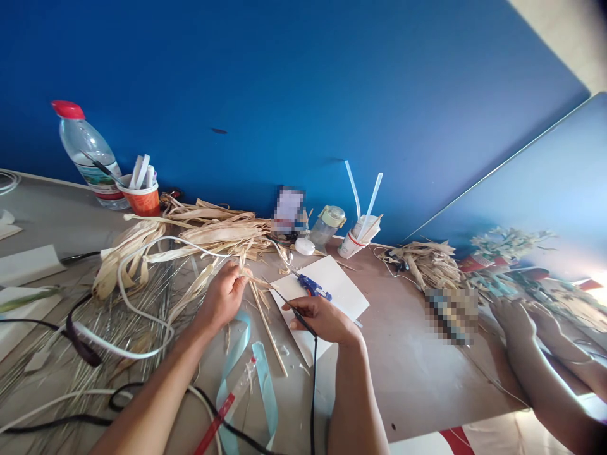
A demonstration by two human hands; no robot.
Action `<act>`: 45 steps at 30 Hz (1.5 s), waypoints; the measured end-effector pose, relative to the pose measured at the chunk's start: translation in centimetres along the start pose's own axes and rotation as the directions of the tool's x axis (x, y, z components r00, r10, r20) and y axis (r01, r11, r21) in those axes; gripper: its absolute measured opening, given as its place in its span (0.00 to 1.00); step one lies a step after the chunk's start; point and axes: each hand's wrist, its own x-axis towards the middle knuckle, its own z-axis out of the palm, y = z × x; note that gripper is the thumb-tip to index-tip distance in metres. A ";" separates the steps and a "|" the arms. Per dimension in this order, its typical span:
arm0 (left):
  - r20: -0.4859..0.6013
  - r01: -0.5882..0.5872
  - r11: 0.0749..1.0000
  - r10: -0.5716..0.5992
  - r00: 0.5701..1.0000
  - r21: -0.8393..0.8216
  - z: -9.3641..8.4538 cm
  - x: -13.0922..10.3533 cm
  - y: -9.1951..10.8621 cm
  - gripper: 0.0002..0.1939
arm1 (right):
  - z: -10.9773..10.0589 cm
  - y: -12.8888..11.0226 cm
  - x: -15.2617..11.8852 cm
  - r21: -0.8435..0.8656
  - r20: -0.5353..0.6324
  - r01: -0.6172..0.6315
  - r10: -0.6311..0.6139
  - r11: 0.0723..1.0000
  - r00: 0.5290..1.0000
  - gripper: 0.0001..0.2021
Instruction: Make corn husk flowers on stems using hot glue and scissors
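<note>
My left hand [226,292] is closed, pinching a strip of dry corn husk [243,258] between thumb and fingers. My right hand [325,318] grips a slim black corded tool [300,314], much like a soldering iron. Its thin metal tip points up and left toward the husk; I cannot tell whether they touch. The cord hangs from the right hand to the table's near edge. Just beyond that hand, a blue glue gun [313,286] lies on a sheet of white paper [348,291]. A thin wooden stick [270,332] rests between my forearms.
Corn husks [213,230] and thin wires [156,316] cover the left side, crossed by a white cable [124,294]. Along the blue partition stand a water bottle [92,158], an orange cup [143,201], a jar [328,222] and a cup of glue sticks [353,243]. Another person's hands [515,319] are at right.
</note>
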 end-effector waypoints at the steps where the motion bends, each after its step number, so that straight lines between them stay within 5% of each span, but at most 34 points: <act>1: 0.001 0.005 1.000 -0.005 1.000 0.000 -0.1 0.1 0.1 0.12 | 0.0 0.0 0.0 0.001 0.001 0.002 -0.002 1.000 1.000 0.12; 24: 0.015 0.033 0.998 -0.033 0.999 -0.044 -0.5 0.4 0.5 0.12 | -0.1 0.8 -0.1 -0.017 0.022 -0.053 0.053 0.998 0.998 0.11; 28: -0.009 0.164 0.970 -0.168 0.986 -0.179 -0.5 0.2 1.1 0.11 | -0.1 0.3 0.2 0.056 -0.130 -0.023 0.030 0.998 0.991 0.13; 31: 0.019 0.404 0.830 -0.431 0.902 -0.385 -0.1 0.0 1.6 0.12 | 1.0 -0.5 1.0 0.218 -0.228 0.061 -0.010 0.974 0.974 0.16; 34: 0.065 0.462 0.556 -0.588 0.806 -0.691 0.6 -0.2 2.3 0.14 | 3.6 -1.3 2.2 0.329 -0.342 0.159 -0.040 0.931 0.939 0.15; 37: 0.112 0.448 0.384 -0.646 0.755 -0.807 1.3 -0.2 3.0 0.16 | 6.1 -2.1 3.4 0.430 -0.509 0.260 -0.006 0.865 0.860 0.17; 42: 0.166 0.478 0.408 -0.599 0.783 -0.778 2.4 -0.9 3.6 0.17 | 6.9 -2.5 4.1 0.474 -0.735 0.420 0.085 0.774 0.672 0.21; 45: 0.244 0.521 0.452 -0.540 0.806 -0.724 2.7 -1.3 3.8 0.17 | 6.2 -2.1 4.1 0.483 -0.765 0.433 0.125 0.761 0.632 0.20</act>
